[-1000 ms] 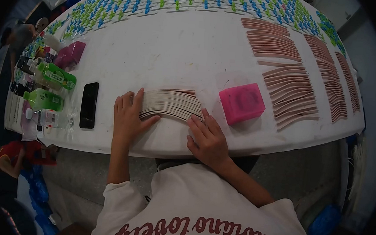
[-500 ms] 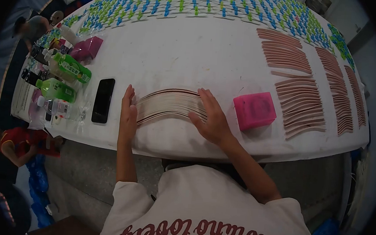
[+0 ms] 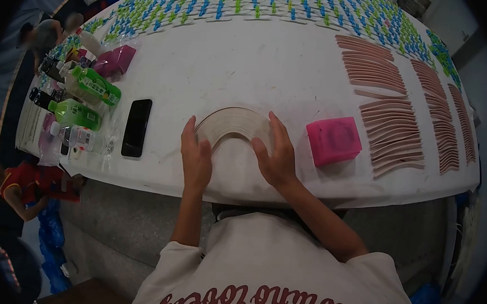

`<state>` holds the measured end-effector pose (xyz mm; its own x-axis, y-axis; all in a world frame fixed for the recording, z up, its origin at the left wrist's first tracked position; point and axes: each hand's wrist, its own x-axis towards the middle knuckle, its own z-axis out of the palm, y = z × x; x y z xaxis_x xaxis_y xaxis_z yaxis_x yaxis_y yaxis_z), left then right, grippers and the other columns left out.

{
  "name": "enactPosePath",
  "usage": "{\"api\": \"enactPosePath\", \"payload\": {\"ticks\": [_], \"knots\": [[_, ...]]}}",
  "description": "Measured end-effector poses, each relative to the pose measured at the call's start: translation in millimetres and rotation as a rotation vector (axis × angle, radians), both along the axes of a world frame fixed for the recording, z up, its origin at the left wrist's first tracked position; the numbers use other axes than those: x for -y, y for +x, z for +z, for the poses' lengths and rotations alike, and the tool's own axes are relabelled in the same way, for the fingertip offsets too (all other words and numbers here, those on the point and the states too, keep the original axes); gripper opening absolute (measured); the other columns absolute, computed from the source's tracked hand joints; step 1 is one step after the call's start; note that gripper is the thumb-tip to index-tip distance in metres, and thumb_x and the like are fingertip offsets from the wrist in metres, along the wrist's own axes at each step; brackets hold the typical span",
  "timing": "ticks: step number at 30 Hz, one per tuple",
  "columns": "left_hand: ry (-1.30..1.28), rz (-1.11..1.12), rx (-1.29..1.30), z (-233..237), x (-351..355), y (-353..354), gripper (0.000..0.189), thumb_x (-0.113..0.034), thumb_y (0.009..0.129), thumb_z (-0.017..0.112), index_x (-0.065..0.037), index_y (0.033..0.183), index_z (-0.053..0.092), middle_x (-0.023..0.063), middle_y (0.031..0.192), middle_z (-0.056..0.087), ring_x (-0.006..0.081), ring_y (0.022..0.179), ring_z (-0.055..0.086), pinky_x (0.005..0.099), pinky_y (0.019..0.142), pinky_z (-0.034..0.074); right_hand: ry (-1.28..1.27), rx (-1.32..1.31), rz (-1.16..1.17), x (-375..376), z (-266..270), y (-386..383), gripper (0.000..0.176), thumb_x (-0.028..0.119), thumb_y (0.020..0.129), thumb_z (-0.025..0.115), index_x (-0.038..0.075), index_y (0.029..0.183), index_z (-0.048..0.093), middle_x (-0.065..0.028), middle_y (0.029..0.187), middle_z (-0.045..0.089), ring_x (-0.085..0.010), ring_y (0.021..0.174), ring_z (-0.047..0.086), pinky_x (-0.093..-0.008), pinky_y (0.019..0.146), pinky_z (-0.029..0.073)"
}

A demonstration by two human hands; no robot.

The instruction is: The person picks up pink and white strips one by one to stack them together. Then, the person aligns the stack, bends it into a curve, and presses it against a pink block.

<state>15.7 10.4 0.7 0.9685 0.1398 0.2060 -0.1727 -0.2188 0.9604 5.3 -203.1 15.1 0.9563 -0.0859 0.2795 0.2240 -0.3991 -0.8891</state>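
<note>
A stack of thin, pale flexible strips (image 3: 233,120) is bent into a high arch between my two hands, over the white tabletop. My left hand (image 3: 197,157) is wrapped on the stack's left end, thumb on the near side and fingers behind. On the right end, my right hand (image 3: 277,154) grips in the same way, thumb toward the inside of the arch. The strips' ends are partly hidden by my hands. To the right of my right hand sits a bright pink block (image 3: 334,141) with a dark smudge on it.
A black phone (image 3: 136,127) lies left of my hands, with green-labelled bottles (image 3: 75,115) beyond it. Rows of pinkish strips (image 3: 392,135) lie at right. Blue and green clips (image 3: 255,4) fill the far side. A person in red (image 3: 26,186) is at lower left.
My left hand has moved right, toward my right hand. The strip stack has gone from a shallow curve to a much tighter arch.
</note>
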Motion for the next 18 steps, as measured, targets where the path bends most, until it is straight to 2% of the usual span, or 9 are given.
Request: {"api": "enactPosePath", "payload": {"ticks": [1, 2, 4, 7, 9, 11, 14, 18], "knots": [[0.387, 0.064, 0.102, -5.2, 8.4, -0.1, 0.086, -0.058, 0.1, 0.059, 0.003, 0.156, 0.037, 0.0303, 0.156, 0.041, 0.0441, 0.143, 0.042, 0.0511, 0.119, 0.032, 0.0, 0.001, 0.005, -0.7, -0.2, 0.7, 0.075, 0.035, 0.097, 0.064, -0.007, 0.153, 0.038, -0.0298, 0.15, 0.049, -0.0412, 0.138, 0.05, -0.0454, 0.115, 0.04], [0.387, 0.07, 0.102, -1.8, 17.0, -2.8, 0.086, -0.058, 0.1, 0.059, 0.003, 0.156, 0.037, 0.0303, 0.156, 0.041, 0.0441, 0.143, 0.042, 0.0511, 0.119, 0.032, 0.004, -0.017, 0.004, -0.6, -0.5, 1.1, 0.078, 0.035, 0.096, 0.065, -0.01, 0.153, 0.036, -0.0312, 0.151, 0.046, -0.0427, 0.14, 0.048, -0.0462, 0.116, 0.04], [0.566, 0.156, 0.019, 9.0, 35.3, -9.2, 0.089, -0.048, 0.091, 0.074, 0.002, 0.155, 0.038, 0.0317, 0.156, 0.038, 0.0478, 0.143, 0.039, 0.0545, 0.119, 0.03, 0.005, -0.028, 0.009, 1.2, -1.2, 1.7, 0.081, 0.036, 0.095, 0.066, -0.012, 0.153, 0.034, -0.0325, 0.153, 0.044, -0.0442, 0.142, 0.045, -0.0471, 0.117, 0.039], [0.597, 0.212, 0.037, 2.1, 40.1, -8.1, 0.094, -0.049, 0.085, 0.079, 0.0, 0.154, 0.039, 0.033, 0.157, 0.036, 0.0495, 0.143, 0.037, 0.0568, 0.118, 0.029, -0.047, -0.022, -0.025, -0.4, -1.9, 0.2, 0.08, 0.034, 0.095, 0.066, -0.011, 0.154, 0.035, -0.0321, 0.155, 0.042, -0.0442, 0.145, 0.043, -0.0467, 0.119, 0.037], [0.634, 0.249, 0.088, -6.9, 43.7, -9.8, 0.093, -0.05, 0.085, 0.079, 0.0, 0.153, 0.041, 0.0338, 0.157, 0.035, 0.0509, 0.142, 0.037, 0.058, 0.117, 0.03, -0.035, -0.011, -0.005, 1.2, -6.3, 2.3, 0.078, 0.033, 0.096, 0.065, -0.009, 0.154, 0.036, -0.0311, 0.156, 0.042, -0.0435, 0.146, 0.042, -0.0466, 0.12, 0.035], [0.612, 0.263, 0.051, -5.0, 48.5, -11.7, 0.091, -0.051, 0.087, 0.076, -0.001, 0.154, 0.04, 0.0311, 0.158, 0.036, 0.045, 0.147, 0.034, 0.0548, 0.12, 0.027, -0.008, 0.013, 0.012, 2.6, -13.9, 3.4, 0.076, 0.034, 0.096, 0.063, -0.009, 0.154, 0.037, -0.0303, 0.157, 0.041, -0.0427, 0.147, 0.04, -0.0466, 0.121, 0.033], [0.651, 0.309, 0.05, 3.2, 56.6, -16.4, 0.092, -0.051, 0.087, 0.076, -0.001, 0.155, 0.039, 0.0303, 0.158, 0.035, 0.0449, 0.147, 0.033, 0.0566, 0.12, 0.024, -0.04, 0.001, 0.012, 2.3, -13.6, 3.5, 0.075, 0.033, 0.097, 0.059, -0.009, 0.154, 0.035, -0.0304, 0.159, 0.039, -0.0432, 0.149, 0.038, -0.0469, 0.122, 0.031], [0.751, 0.271, 0.026, 8.9, 59.7, -16.6, 0.088, -0.056, 0.087, 0.073, -0.007, 0.154, 0.044, 0.0289, 0.158, 0.035, 0.0443, 0.147, 0.031, 0.0569, 0.119, 0.023, -0.092, -0.031, 0.011, -2.9, -5.6, 0.8, 0.076, 0.031, 0.096, 0.059, -0.009, 0.156, 0.033, -0.0306, 0.16, 0.037, -0.0439, 0.15, 0.036, -0.0476, 0.123, 0.03]]}}
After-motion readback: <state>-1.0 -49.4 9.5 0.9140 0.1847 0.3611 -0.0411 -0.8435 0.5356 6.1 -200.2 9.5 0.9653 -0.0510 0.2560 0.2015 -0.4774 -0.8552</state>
